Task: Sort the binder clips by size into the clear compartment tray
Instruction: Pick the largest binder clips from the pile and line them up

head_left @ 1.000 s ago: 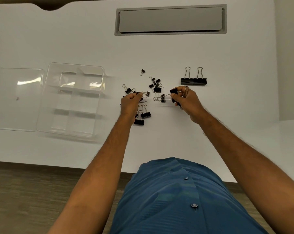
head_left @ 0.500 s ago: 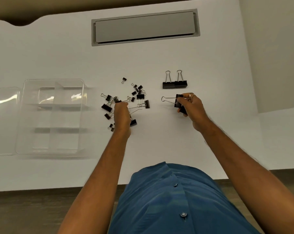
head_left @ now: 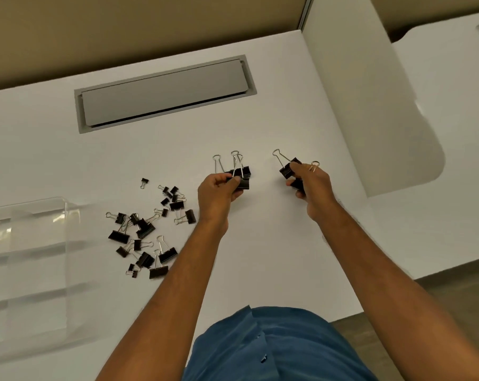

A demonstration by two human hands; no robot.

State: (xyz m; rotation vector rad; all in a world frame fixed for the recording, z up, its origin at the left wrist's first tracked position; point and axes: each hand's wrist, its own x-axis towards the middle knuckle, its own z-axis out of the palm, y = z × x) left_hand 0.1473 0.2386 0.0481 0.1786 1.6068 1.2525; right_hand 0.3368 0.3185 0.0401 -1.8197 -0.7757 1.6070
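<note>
A loose pile of black binder clips [head_left: 147,229] of mixed sizes lies on the white table, left of my arms. My left hand [head_left: 219,193] pinches a large black clip [head_left: 242,182] right by the large clips [head_left: 242,170] that stand side by side on the table. My right hand [head_left: 310,185] grips large black clips [head_left: 288,169], one with its wire handle pointing up and left. The clear compartment tray [head_left: 26,243] is at the left edge, partly cut off, and looks empty.
A grey recessed cable hatch [head_left: 164,94] sits in the table behind the clips. The table's right edge curves off near a second white desk [head_left: 439,78]. My blue shirt [head_left: 274,347] and the table's near edge fill the bottom.
My left hand left the small-clip pile and moved right to the large clips, now pinching one. My right hand keeps its large clips. The camera swung right, pushing the tray to the left edge.
</note>
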